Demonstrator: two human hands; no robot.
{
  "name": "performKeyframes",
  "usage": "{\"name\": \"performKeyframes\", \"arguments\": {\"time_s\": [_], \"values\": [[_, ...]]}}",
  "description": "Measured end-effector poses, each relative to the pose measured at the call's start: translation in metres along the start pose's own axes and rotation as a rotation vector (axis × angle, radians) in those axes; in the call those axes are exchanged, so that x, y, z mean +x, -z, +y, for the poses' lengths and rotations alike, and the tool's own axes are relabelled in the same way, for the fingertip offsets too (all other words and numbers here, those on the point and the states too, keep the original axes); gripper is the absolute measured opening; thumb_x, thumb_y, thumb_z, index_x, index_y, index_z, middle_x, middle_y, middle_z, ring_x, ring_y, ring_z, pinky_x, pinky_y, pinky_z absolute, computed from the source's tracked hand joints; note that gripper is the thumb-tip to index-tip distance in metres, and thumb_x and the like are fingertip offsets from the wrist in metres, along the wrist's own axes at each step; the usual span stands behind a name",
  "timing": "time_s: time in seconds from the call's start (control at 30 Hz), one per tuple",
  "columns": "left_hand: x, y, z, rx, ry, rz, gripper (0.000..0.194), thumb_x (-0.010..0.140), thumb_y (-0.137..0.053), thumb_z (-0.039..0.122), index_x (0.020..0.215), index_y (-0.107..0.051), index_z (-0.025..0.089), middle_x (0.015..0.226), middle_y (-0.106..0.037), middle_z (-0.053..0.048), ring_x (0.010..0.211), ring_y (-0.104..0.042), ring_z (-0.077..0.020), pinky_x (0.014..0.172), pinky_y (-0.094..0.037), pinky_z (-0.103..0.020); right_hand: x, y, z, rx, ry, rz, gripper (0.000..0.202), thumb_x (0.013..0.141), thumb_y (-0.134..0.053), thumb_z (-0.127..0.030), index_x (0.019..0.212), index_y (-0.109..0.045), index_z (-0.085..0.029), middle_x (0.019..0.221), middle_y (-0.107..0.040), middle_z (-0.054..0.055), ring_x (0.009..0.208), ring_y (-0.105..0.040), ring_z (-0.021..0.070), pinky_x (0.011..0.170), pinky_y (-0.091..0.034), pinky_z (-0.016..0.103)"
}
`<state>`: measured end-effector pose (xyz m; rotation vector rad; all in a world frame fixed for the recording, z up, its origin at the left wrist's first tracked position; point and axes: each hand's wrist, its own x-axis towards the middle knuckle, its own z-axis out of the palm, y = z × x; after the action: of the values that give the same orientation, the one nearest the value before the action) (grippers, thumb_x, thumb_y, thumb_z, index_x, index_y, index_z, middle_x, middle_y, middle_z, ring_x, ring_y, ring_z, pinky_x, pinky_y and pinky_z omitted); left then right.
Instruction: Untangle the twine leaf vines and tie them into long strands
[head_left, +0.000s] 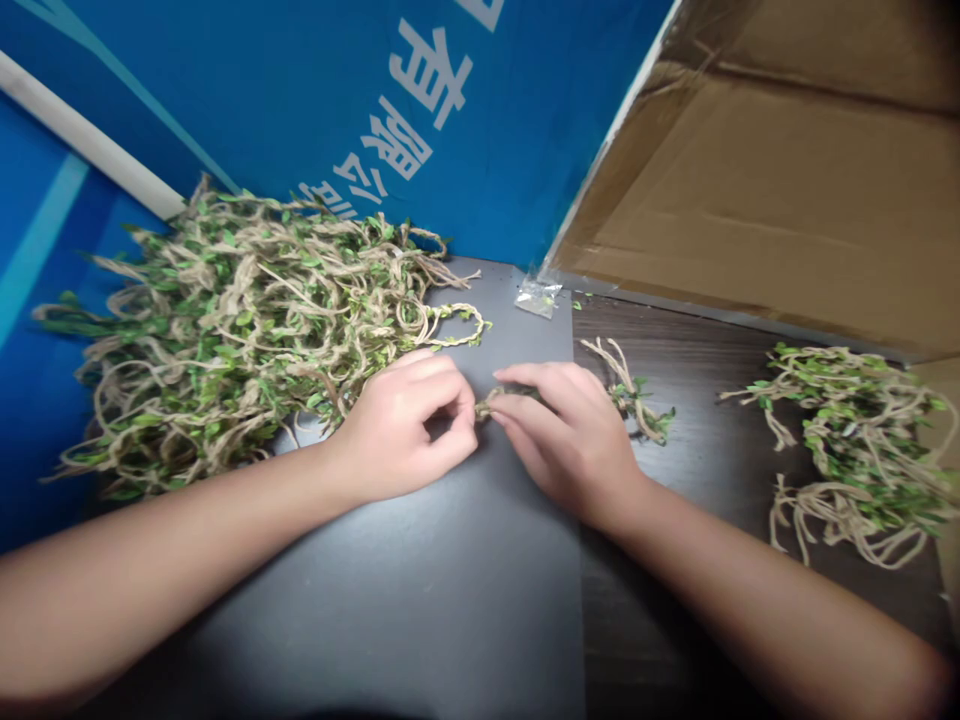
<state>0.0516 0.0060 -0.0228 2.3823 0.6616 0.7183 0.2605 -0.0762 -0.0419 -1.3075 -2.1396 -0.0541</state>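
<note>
A strand of braided jute twine with small green leaves (643, 412) lies across the middle, partly hidden beneath my right hand. My left hand (409, 425) is closed, thumb and index finger pinching one end of this strand. My right hand (570, 430) faces it from the right, its fingers bent around the braid; the fingertips almost meet those of my left hand. Loose twine ends stick out past the right knuckles. Just behind my left hand rises a big tangled heap of similar leafy twine strands (255, 310).
A smaller bunch of leafy twine (862, 430) lies at the right on the dark wood-grain table (690, 350). A grey board (420, 600) covers the left part. A small clear plastic packet (538, 297) sits near the back. Blue printed panels (517, 130) and cardboard (780, 190) stand behind.
</note>
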Motion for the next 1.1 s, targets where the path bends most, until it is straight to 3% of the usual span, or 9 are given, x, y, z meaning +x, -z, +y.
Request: {"name": "performKeyframes", "arguments": {"time_s": [0.2, 0.4, 0.6, 0.77, 0.9, 1.1], "values": [[0.0013, 0.0016, 0.0013, 0.030, -0.002, 0.007, 0.014, 0.086, -0.060, 0.009, 0.075, -0.063, 0.017, 0.076, -0.062, -0.002, 0.076, -0.051, -0.0170, 0.076, -0.041, -0.032, 0.0014, -0.0005, -0.0003, 0.045, -0.056, -0.015, 0.005, 0.100, -0.061, -0.018, 0.105, -0.063, -0.019, 0.112, -0.072, 0.007, 0.098, -0.064, 0.0227, 0.085, -0.047, 0.040], [0.0017, 0.0028, 0.0020, 0.042, 0.004, 0.018, 0.015, 0.086, -0.060, 0.009, 0.073, -0.060, 0.016, 0.075, -0.061, -0.002, 0.075, -0.050, -0.0170, 0.075, -0.040, -0.033, 0.0029, 0.0058, -0.0015, 0.374, -0.047, 0.119, 0.014, 0.097, -0.060, -0.009, 0.106, -0.058, -0.019, 0.103, -0.071, 0.005, 0.096, -0.066, 0.0174, 0.086, -0.052, 0.035], [0.0009, 0.0015, 0.0003, 0.032, 0.001, 0.016, 0.014, 0.086, -0.060, 0.010, 0.074, -0.061, 0.016, 0.076, -0.061, -0.002, 0.077, -0.051, -0.0176, 0.076, -0.042, -0.033, 0.0016, 0.0016, 0.0008, 0.424, -0.197, 0.228, 0.020, 0.096, -0.058, -0.005, 0.106, -0.056, -0.023, 0.090, -0.065, 0.000, 0.087, -0.065, 0.0143, 0.078, -0.051, 0.029], [0.0006, 0.0011, -0.0003, -0.005, -0.024, 0.000, 0.013, 0.086, -0.059, 0.009, 0.075, -0.061, 0.016, 0.077, -0.060, -0.002, 0.076, -0.051, -0.0172, 0.074, -0.042, -0.033, 0.0035, -0.0001, 0.0014, 0.402, -0.183, 0.116, 0.026, 0.097, -0.049, -0.001, 0.109, -0.061, -0.021, 0.103, -0.066, 0.005, 0.096, -0.064, 0.0145, 0.085, -0.052, 0.029], [0.0004, 0.0015, 0.0003, -0.018, -0.032, -0.012, 0.013, 0.087, -0.059, 0.010, 0.076, -0.062, 0.016, 0.078, -0.060, -0.003, 0.076, -0.051, -0.0173, 0.074, -0.042, -0.033, 0.0047, 0.0007, 0.0007, 0.390, -0.224, 0.102, 0.033, 0.098, -0.051, -0.006, 0.127, -0.061, -0.017, 0.112, -0.067, 0.009, 0.103, -0.065, 0.0169, 0.091, -0.053, 0.032], [0.0008, 0.0014, 0.0010, -0.033, -0.036, -0.010, 0.013, 0.087, -0.059, 0.010, 0.076, -0.062, 0.016, 0.078, -0.060, -0.003, 0.077, -0.051, -0.0174, 0.073, -0.041, -0.033, 0.0015, -0.0008, -0.0005, 0.390, -0.258, 0.063, 0.055, 0.098, -0.056, -0.012, 0.152, -0.048, -0.022, 0.132, -0.061, 0.011, 0.083, -0.064, 0.0133, 0.082, -0.056, 0.032]]}}
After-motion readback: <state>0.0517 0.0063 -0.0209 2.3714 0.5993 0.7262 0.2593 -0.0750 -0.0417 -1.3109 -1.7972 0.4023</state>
